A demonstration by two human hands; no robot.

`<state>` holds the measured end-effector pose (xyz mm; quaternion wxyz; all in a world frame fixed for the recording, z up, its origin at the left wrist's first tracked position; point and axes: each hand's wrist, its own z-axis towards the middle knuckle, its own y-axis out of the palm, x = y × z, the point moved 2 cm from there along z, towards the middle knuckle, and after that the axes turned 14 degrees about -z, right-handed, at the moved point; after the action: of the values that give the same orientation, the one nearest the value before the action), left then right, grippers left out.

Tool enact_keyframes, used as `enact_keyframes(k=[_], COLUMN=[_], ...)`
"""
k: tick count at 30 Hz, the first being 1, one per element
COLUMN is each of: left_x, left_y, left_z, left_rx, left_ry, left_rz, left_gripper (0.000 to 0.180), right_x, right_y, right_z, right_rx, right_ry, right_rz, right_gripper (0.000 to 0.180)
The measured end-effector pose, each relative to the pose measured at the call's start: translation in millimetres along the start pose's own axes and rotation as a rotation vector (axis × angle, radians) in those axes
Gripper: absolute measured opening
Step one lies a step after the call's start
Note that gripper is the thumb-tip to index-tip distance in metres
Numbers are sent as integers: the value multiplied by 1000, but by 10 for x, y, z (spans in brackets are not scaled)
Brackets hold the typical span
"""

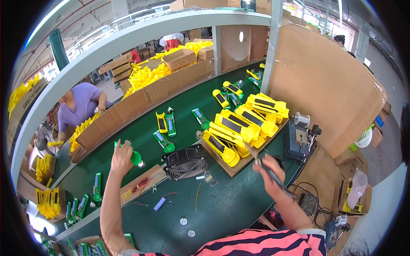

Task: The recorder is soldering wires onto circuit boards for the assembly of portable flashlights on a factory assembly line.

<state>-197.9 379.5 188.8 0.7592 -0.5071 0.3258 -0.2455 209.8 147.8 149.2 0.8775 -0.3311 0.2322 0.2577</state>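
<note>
My left hand (122, 159) is closed around a green flashlight housing (136, 158) with a clear round end, held over the left of the green bench. In my right hand (272, 173) is a long grey tool (275, 178) with a narrow tip; its exact kind is unclear. The tip points at a pile of yellow housings (230, 123) with dark panels, stacked on a cardboard sheet (232, 171). Beyond my left hand, a green housing with a blue cell (170, 123) lies beside a yellow housing (161, 122). Another green housing (164, 141) lies nearer.
A black fan (183, 162) sits mid-bench, near red wires (142, 185) and a loose blue cell (160, 204). At right stand a soldering station (297, 138) and a solder spool (302, 119). A cardboard panel (324, 81) rises behind them. Someone in purple (81, 104) works across the bench.
</note>
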Motion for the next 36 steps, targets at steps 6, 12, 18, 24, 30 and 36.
enact_keyframes(k=[6, 12, 18, 24, 30, 36], left_x=[1616, 3002, 3342, 3181, 3293, 3001], left_y=[-1262, -413, -25, -151, -126, -255], left_z=[306, -661, -937, -967, -1242, -1185], left_rx=[-250, -590, -373, -113, 641, 246], left_ry=[-104, 119, 93, -361, -1173, -560], left_rz=[-374, -609, -727, -1491, -1608, -660], left_gripper=[64, 44, 30, 9, 13, 7], right_x=[671, 842, 459, 256, 148, -80], right_y=[314, 541, 70, 11, 554, 397], right_z=[701, 899, 760, -316, -1311, -1219], right_rx=[50, 132, 219, 110, -526, -388], right_ry=[-93, -239, -199, 93, -76, -307], right_rz=[-216, -359, -375, -66, 228, 122], right_gripper=[38, 25, 32, 11, 40, 30])
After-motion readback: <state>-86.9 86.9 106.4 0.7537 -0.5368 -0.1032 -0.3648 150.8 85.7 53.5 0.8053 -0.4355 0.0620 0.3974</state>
